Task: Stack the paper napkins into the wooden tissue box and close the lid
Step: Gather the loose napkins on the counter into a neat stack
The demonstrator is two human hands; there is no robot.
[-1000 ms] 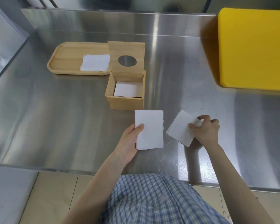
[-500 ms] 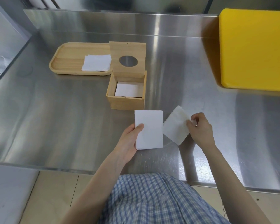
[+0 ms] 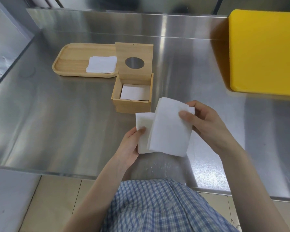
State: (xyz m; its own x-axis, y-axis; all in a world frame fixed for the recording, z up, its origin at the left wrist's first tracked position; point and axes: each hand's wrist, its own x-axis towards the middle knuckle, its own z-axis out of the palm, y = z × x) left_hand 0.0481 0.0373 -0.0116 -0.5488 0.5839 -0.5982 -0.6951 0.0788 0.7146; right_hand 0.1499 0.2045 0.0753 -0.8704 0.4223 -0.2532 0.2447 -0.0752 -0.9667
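- Our right hand (image 3: 206, 124) has its fingers (image 3: 184, 114) closed on a folded napkin (image 3: 169, 129), thumb on top and the rest curled behind, so the sheet hangs flat and can be laid squarely on the other one.
- Our left hand (image 3: 132, 144) pinches a second napkin (image 3: 143, 124) at its left edge, thumb across the face. It sits partly under the right-hand sheet, and we judge we are squaring the two into one pile before loading them.
- Both sheets are held above the desk (image 3: 57, 114), just on the near side of the wooden tissue box (image 3: 132, 104), which keeps the trip to the opening short.
- The box holds white napkins already (image 3: 135, 92). Its lid (image 3: 134, 61) stands upright at the far side, round hole facing us, leaving the opening free.
- More napkins (image 3: 101, 66) wait on the wooden tray (image 3: 70, 64), which lies left of the box and touches it.
- A yellow block (image 3: 264, 51) sits far right, well apart.
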